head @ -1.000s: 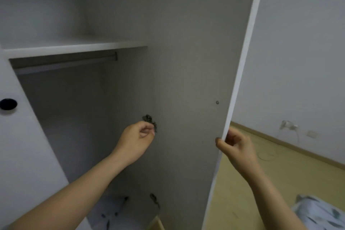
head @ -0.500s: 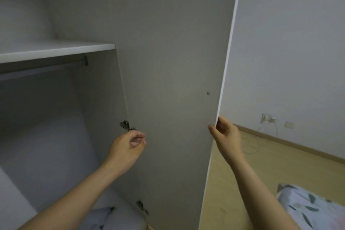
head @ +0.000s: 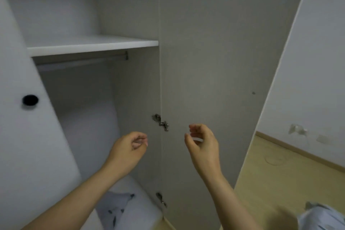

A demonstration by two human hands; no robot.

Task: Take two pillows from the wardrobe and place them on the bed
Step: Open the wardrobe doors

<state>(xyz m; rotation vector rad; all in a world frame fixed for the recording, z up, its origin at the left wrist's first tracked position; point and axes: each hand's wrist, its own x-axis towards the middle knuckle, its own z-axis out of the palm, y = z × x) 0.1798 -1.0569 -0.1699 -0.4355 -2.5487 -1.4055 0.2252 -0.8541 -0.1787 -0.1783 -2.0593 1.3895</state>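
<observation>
The white wardrobe [head: 93, 45] stands open in front of me, its right door [head: 214, 61] swung wide. A pale pillow with a dark leaf print [head: 113, 205] lies on the wardrobe floor, partly hidden by my left forearm. My left hand [head: 128, 147] hovers in the opening, fingers loosely curled and holding nothing. My right hand [head: 202, 142] is raised before the inner face of the door, fingers curled apart, touching nothing. At the bottom right corner a patch of leaf-print bedding [head: 323, 216] shows.
A shelf and a hanging rail [head: 82, 59] cross the upper wardrobe. The left door [head: 24, 117] with a round black knob [head: 29, 100] fills the left side. Metal hinges [head: 160, 122] sit on the right door's edge. Wooden floor [head: 280, 179] and a wall socket [head: 296, 129] lie right.
My right hand has let go of the door's outer edge and moved left in front of the door. The view has swung back left, showing the left door again.
</observation>
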